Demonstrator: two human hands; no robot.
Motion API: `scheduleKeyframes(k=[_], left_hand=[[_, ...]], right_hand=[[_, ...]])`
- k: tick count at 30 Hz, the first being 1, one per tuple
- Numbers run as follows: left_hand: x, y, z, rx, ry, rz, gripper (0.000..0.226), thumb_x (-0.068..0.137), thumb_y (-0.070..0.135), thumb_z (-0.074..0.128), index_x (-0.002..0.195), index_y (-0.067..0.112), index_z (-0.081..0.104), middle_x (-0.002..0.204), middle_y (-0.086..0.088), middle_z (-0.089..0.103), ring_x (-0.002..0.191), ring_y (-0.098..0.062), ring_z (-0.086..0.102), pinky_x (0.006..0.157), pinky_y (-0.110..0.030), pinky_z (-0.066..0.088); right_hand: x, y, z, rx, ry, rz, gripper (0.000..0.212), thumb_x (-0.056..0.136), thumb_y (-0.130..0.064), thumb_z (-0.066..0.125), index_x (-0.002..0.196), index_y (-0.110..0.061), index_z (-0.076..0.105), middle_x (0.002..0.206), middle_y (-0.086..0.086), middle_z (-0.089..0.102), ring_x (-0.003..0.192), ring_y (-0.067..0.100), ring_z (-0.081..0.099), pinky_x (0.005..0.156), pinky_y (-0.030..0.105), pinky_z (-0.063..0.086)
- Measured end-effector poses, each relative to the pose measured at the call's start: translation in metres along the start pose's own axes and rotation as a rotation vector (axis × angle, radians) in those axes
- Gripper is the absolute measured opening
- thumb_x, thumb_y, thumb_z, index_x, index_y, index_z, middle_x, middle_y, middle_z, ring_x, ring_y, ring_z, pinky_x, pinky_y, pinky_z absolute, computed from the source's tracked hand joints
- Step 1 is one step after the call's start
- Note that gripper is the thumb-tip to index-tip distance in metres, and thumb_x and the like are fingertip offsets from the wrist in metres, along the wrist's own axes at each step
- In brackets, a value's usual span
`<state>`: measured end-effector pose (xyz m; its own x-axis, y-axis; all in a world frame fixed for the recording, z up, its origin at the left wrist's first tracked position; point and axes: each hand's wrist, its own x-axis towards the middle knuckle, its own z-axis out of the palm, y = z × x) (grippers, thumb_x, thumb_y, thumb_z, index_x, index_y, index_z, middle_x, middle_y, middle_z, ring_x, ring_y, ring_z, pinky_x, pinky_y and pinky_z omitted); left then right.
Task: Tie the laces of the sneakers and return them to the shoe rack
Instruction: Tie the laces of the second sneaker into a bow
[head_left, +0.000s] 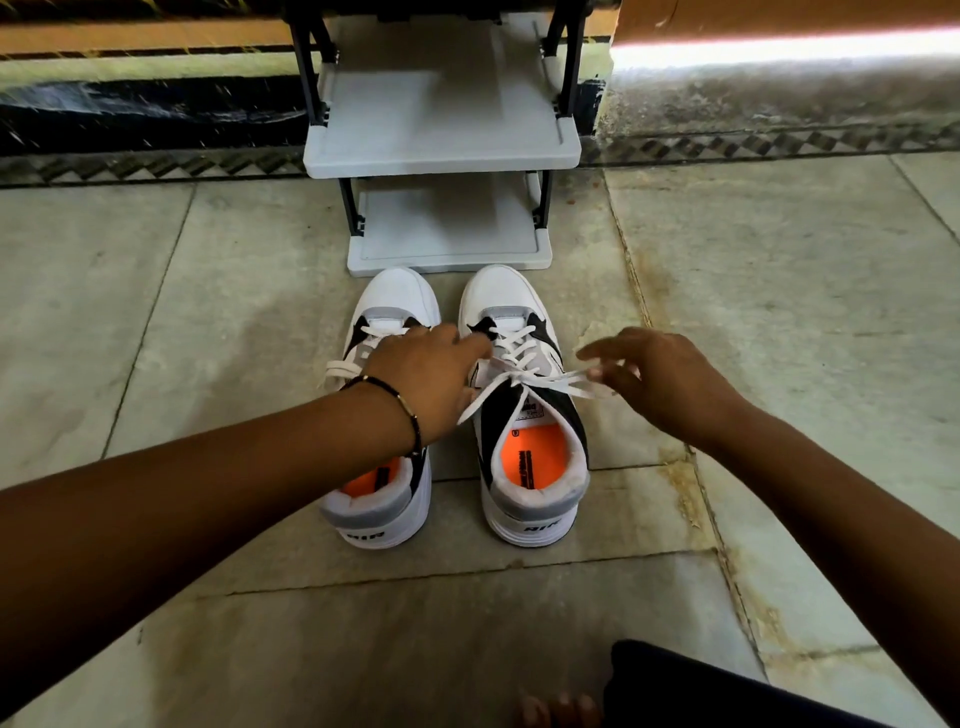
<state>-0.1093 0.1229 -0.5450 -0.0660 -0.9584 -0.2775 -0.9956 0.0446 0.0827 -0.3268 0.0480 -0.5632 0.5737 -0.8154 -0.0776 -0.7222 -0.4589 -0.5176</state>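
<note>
While both heels read "AIR", left hand (426, 374) and right hand (660, 379) each pinching right sneaker (524, 415) laces (540, 382).

left: my arm reaches forward from the lower left, thin dark bracelet on the wrist, left hand (423, 376) palm down, fingers curled toward the midline | right: my arm comes in from the lower right, right hand (662, 382) raised, thumb and fingertips pinched together, other fingers loosely spread | hands apart, not touching
</note>
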Motion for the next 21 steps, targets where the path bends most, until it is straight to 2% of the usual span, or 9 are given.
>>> scheduleKeyframes(k=[3,5,8,12,14,16,19,21], left_hand=[[0.011,0.003,-0.002,-0.206,0.06,0.035,0.049,0.088,0.022,0.051,0.134,0.031,0.04,0.13,-0.008,0.05,0.118,-0.032,0.048,0.097,-0.041,0.042],[0.017,0.008,-0.001,-0.271,0.058,0.1,0.042,0.088,0.018,0.051,0.127,0.033,0.049,0.125,-0.006,0.054,0.115,-0.03,0.05,0.096,-0.043,0.044],[0.021,0.016,0.0,-0.139,0.108,0.141,0.03,0.09,0.018,0.05,0.116,0.028,0.058,0.12,-0.003,0.056,0.114,-0.027,0.049,0.091,-0.039,0.043],[0.022,0.014,0.0,0.121,0.17,0.153,0.024,0.094,0.021,0.041,0.115,0.023,0.054,0.118,0.0,0.057,0.117,-0.024,0.046,0.091,-0.037,0.035],[0.02,0.013,-0.003,0.177,0.171,0.175,0.025,0.094,0.021,0.04,0.114,0.025,0.055,0.117,0.002,0.059,0.117,-0.023,0.045,0.092,-0.038,0.032],[0.018,0.014,-0.005,0.128,0.17,0.161,0.025,0.094,0.025,0.041,0.112,0.027,0.058,0.116,0.004,0.062,0.115,-0.022,0.046,0.092,-0.038,0.031],[0.005,-0.001,-0.011,-0.025,0.189,0.173,0.033,0.091,0.038,0.039,0.115,0.026,0.059,0.117,0.001,0.062,0.113,-0.024,0.05,0.091,-0.039,0.034],[-0.015,-0.025,-0.02,-0.002,0.189,0.233,0.043,0.084,0.042,0.04,0.12,0.025,0.057,0.115,-0.005,0.062,0.104,-0.028,0.056,0.084,-0.041,0.043]], right_hand=[[0.0,-0.018,-0.004,0.099,0.051,-0.018,0.025,0.085,-0.029,0.063,0.109,-0.023,0.067,0.103,0.0,0.066,0.09,0.018,0.058,0.076,0.031,0.043],[0.002,-0.028,0.0,0.109,-0.016,-0.002,0.023,0.081,-0.029,0.067,0.104,-0.024,0.069,0.105,-0.002,0.066,0.095,0.016,0.057,0.08,0.032,0.045],[0.005,-0.035,0.009,0.091,-0.047,0.029,0.013,0.079,-0.018,0.068,0.091,-0.019,0.073,0.098,0.002,0.071,0.095,0.02,0.058,0.083,0.034,0.046],[0.005,-0.035,0.011,0.12,-0.002,0.066,0.01,0.078,-0.011,0.068,0.085,-0.015,0.074,0.088,0.006,0.074,0.089,0.021,0.061,0.08,0.034,0.048],[0.005,-0.035,0.012,0.106,0.011,0.059,0.009,0.078,-0.011,0.067,0.083,-0.015,0.074,0.085,0.005,0.073,0.087,0.023,0.061,0.078,0.036,0.049],[0.004,-0.035,0.014,0.118,0.02,0.06,0.009,0.079,-0.01,0.066,0.083,-0.014,0.073,0.083,0.006,0.073,0.084,0.023,0.062,0.077,0.036,0.049],[0.001,-0.031,0.012,0.104,-0.008,0.068,0.009,0.082,-0.021,0.065,0.088,-0.017,0.07,0.087,0.002,0.068,0.085,0.021,0.061,0.072,0.033,0.046],[-0.005,-0.028,0.005,0.058,-0.103,0.133,0.026,0.083,-0.037,0.062,0.104,-0.021,0.062,0.096,-0.003,0.061,0.085,0.017,0.056,0.07,0.029,0.04]])
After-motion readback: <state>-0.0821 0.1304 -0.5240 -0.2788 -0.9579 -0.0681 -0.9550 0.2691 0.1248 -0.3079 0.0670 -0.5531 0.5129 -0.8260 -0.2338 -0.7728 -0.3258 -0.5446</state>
